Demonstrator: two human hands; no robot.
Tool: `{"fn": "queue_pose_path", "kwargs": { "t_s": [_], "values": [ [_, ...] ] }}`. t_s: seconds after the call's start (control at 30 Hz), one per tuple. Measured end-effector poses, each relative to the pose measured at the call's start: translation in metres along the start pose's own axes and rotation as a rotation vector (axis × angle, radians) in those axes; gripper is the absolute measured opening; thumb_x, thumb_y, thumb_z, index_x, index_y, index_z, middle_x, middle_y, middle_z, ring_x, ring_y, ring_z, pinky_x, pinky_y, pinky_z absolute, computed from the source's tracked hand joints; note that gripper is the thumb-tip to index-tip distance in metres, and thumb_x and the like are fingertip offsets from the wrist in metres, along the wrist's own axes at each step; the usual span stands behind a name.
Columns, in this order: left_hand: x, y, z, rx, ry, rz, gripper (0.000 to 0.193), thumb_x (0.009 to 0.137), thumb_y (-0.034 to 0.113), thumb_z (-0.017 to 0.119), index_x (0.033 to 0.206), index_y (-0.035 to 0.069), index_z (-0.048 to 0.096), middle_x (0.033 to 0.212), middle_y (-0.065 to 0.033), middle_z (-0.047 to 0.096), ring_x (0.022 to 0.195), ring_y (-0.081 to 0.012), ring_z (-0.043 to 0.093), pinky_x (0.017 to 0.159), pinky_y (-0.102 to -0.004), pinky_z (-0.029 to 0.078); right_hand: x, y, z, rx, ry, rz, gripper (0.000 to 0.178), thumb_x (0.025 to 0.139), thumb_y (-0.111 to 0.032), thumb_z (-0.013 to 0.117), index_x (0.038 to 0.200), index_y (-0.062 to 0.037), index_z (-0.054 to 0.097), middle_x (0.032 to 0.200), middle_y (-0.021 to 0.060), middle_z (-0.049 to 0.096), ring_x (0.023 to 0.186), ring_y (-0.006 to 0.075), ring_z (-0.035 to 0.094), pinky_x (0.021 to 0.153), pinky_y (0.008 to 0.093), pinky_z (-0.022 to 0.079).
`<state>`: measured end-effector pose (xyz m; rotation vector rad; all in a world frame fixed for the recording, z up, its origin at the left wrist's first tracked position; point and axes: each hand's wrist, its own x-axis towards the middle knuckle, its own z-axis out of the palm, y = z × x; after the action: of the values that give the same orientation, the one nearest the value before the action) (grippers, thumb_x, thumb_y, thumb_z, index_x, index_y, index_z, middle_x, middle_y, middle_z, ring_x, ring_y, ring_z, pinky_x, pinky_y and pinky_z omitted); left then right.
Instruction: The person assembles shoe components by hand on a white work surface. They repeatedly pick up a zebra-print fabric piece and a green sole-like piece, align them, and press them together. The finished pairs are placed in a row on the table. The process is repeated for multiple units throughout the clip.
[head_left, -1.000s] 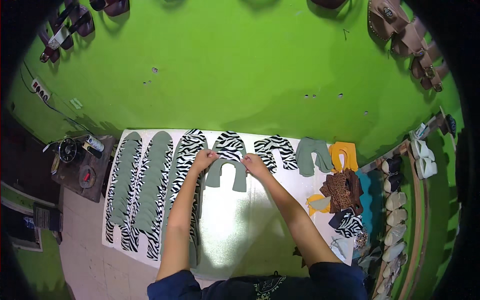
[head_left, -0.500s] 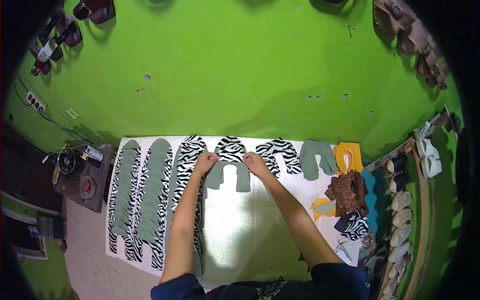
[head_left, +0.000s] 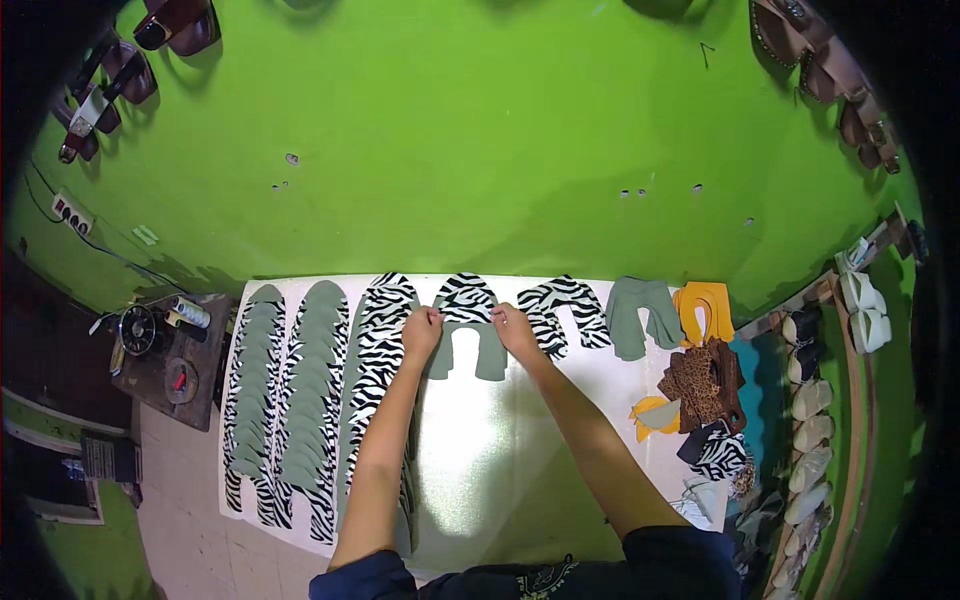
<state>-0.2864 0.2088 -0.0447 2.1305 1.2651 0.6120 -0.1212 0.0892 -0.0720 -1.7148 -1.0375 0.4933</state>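
On the white table (head_left: pixel 500 470) a grey-green U-shaped cut piece (head_left: pixel 467 350) lies on top of a zebra-print U-shaped piece (head_left: pixel 466 293). My left hand (head_left: pixel 421 331) pinches the left upper edge of the grey-green piece. My right hand (head_left: pixel 514 329) pinches its right upper edge. To the left lie overlapping rows of the same pieces: a zebra-print row (head_left: pixel 374 360) and grey-green rows (head_left: pixel 312 385). Right of my hands sits a stack of zebra-print pieces (head_left: pixel 567 305) and a stack of grey-green pieces (head_left: pixel 641 315).
Orange pieces (head_left: pixel 705 310) and brown patterned pieces (head_left: pixel 702 375) lie at the table's right end. Pale shoe forms (head_left: pixel 812 400) line a rack at right. A small dark side table (head_left: pixel 165 355) with tools stands at left. A green wall (head_left: pixel 480 150) rises behind, with sandals (head_left: pixel 100 85) hung on it.
Both hands stay on the grey-green piece over the zebra piece; they have shifted only slightly. The view has tilted a little.
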Motion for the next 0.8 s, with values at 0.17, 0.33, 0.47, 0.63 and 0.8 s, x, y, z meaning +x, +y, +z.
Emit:
{"fn": "queue_pose_path", "kwargs": {
  "t_s": [0.17,0.33,0.47,0.63,0.8],
  "values": [
    [0.007,-0.006,0.001,-0.060,-0.049,0.006,0.026,0.078,0.026,0.065,0.084,0.000,0.064,0.071,-0.0142,0.063,0.065,-0.0256,0.061,0.062,-0.0337,0.047,0.002,-0.010,-0.003,-0.211,-0.006,0.007,0.018,0.083,-0.006,0.051,0.099,0.0004,0.054,0.081,0.0161,0.063,0.077,0.0260,0.062,0.069,0.0339,0.048],
    [0.002,-0.006,-0.006,-0.109,-0.148,0.039,0.033,0.080,0.028,0.063,0.091,-0.003,0.060,0.079,-0.0156,0.063,0.071,-0.0233,0.060,0.067,-0.0327,0.047,-0.008,-0.027,-0.008,-0.063,-0.043,0.004,0.027,0.077,-0.011,0.060,0.101,0.0000,0.053,0.082,0.0204,0.057,0.074,0.0313,0.057,0.068,0.0373,0.046],
    [-0.007,-0.010,-0.017,-0.277,-0.235,0.106,0.031,0.079,0.017,0.065,0.102,-0.001,0.056,0.087,-0.0087,0.060,0.080,-0.0175,0.055,0.077,-0.0293,0.045,-0.029,-0.027,-0.014,0.119,-0.155,0.093,0.037,0.077,-0.008,0.063,0.110,-0.0021,0.050,0.106,0.0176,0.049,0.093,0.0261,0.053,0.078,0.0332,0.046],
    [-0.021,-0.011,-0.030,-0.280,-0.317,0.179,0.027,0.072,0.008,0.069,0.095,0.001,0.059,0.086,-0.0066,0.060,0.074,-0.0146,0.054,0.070,-0.0256,0.045,-0.047,-0.025,-0.018,0.133,-0.152,-0.040,0.029,0.078,-0.005,0.062,0.106,-0.0061,0.055,0.109,0.0105,0.048,0.096,0.0201,0.048,0.086,0.0293,0.043],
    [-0.019,-0.016,-0.036,-0.318,-0.458,-0.050,0.030,0.076,0.008,0.069,0.105,0.004,0.062,0.097,-0.0037,0.061,0.083,-0.0122,0.054,0.075,-0.0245,0.043,-0.045,-0.025,-0.007,0.150,-0.087,0.018,0.024,0.078,-0.002,0.060,0.101,-0.0013,0.057,0.108,0.0127,0.048,0.091,0.0210,0.055,0.082,0.0294,0.047]
  ]
}}
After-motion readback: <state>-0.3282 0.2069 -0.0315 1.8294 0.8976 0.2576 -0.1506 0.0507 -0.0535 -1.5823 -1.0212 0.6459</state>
